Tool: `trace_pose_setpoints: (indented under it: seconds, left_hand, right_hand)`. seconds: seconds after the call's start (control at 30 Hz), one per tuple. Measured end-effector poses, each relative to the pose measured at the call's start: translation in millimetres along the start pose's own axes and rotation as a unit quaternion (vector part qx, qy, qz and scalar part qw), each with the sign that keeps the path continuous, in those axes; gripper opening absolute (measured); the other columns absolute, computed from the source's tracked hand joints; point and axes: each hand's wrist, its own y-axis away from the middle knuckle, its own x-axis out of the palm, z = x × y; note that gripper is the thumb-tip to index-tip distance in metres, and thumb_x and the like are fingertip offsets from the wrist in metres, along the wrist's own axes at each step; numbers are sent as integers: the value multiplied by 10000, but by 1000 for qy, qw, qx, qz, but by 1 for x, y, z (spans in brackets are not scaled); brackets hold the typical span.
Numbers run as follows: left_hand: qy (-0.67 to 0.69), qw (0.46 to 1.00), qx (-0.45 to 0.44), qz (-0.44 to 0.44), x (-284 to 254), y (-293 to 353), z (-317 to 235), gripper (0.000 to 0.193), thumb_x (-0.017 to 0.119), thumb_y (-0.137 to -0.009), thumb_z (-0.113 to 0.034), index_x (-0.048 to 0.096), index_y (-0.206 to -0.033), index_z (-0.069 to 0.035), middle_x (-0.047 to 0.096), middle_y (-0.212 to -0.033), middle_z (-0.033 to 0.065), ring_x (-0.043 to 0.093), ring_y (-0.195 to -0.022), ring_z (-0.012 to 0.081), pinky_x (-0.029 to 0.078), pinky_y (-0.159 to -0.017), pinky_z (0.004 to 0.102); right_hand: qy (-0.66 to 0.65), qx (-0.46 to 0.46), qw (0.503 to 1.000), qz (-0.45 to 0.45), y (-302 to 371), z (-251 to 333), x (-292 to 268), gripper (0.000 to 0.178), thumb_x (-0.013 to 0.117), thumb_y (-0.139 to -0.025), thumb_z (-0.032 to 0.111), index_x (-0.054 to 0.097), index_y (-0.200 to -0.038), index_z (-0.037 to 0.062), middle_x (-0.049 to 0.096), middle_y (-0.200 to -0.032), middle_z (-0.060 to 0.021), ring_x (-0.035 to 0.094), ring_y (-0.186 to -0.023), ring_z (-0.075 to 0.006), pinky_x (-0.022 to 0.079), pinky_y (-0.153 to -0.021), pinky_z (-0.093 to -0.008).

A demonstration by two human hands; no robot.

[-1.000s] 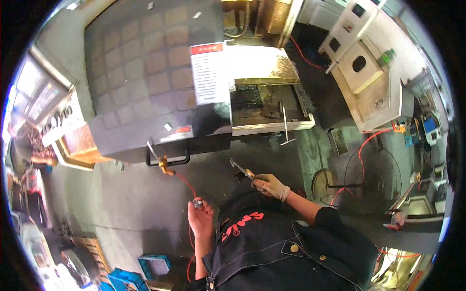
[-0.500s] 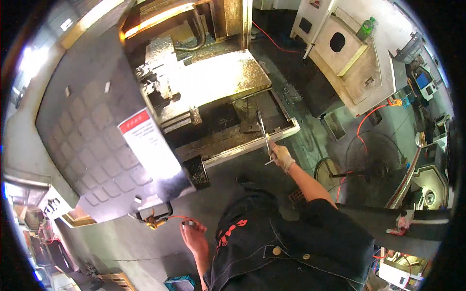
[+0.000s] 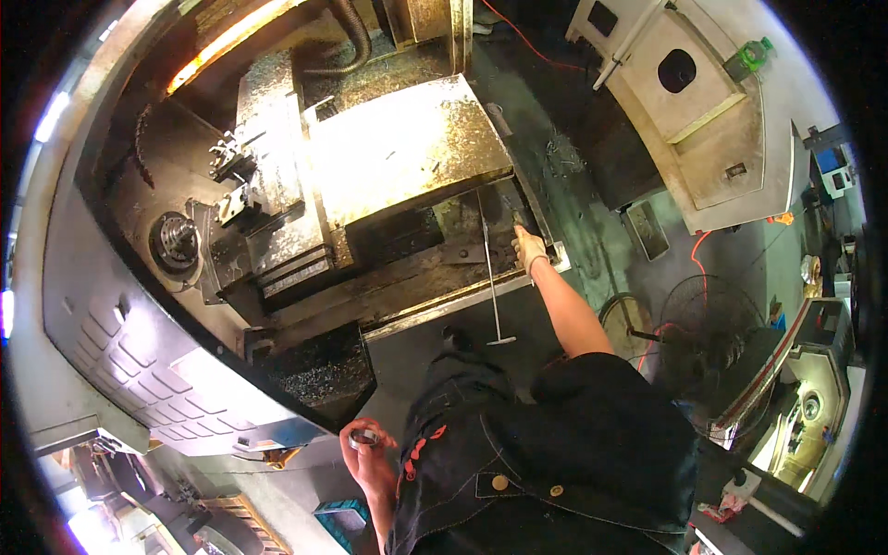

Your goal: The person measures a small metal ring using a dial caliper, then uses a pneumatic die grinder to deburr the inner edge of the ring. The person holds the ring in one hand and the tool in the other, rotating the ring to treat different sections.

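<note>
Silver-coloured metal ring [image 3: 364, 437] is held between the thumb and curled fingers of the left hand [image 3: 370, 464], in front of the body, with its opening turned upward. By the left hand, the dark clothing [image 3: 546, 444] is almost reached, and the end of the machine door [image 3: 199, 379] is seen nearby. The right hand [image 3: 528, 248] is stretched out over the right end of the dirty tray [image 3: 435, 312], its fingers drawn close together; whether anything is gripped there cannot be told. Beside it, a T-shaped rod [image 3: 492, 282] is slanted across the tray's front rim, its crossbar placed toward the body.

Behind the tray, a flat metal cover [image 3: 398, 157] is brightly lit and sprinkled with chips. To its left a round chuck [image 3: 176, 240] is mounted, and below, chips are gathered in a black bin [image 3: 319, 381].
</note>
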Motion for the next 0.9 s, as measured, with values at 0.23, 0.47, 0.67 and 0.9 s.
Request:
trace_pose_setpoints:
  seconds: [0.23, 0.47, 0.67, 0.9]
  left_hand:
    - [-30, 999, -30, 13, 34, -21, 4, 507, 654, -829, -365, 431, -1122, -18, 496, -912, 109, 522, -740, 186, 472, -613, 325]
    - [-48, 998, -42, 23, 49, -34, 13, 472, 651, -833, -331, 428, -1112, -23, 523, -867, 105, 528, -715, 189, 467, -613, 330]
    - [-57, 996, -72, -13, 51, -30, 18, 448, 650, -833, -317, 432, -1097, -29, 531, -864, 107, 534, -718, 184, 471, -622, 323]
    - [-46, 993, -94, -48, 53, -22, 19, 409, 625, -853, -294, 433, -1096, -28, 535, -849, 105, 531, -721, 179, 469, -637, 322]
  right_hand:
    - [402, -146, 884, -190, -12, 17, 13, 427, 561, -815, 452, 688, -834, 45, 674, -893, -168, 643, -888, -317, 492, -761, -398]
    - [550, -182, 789, -205, -11, 10, 13, 414, 593, -775, 384, 630, -1053, 80, 622, -1054, -153, 592, -1003, -323, 478, -821, -436]
    - [694, -204, 690, -42, -21, -7, 45, 326, 623, -730, 347, 649, -944, 102, 625, -1013, -137, 604, -973, -298, 475, -823, -423]
    - [674, -231, 690, -130, -62, -22, 72, 394, 690, -732, 409, 653, -995, 118, 661, -1013, -128, 637, -964, -278, 521, -776, -410]
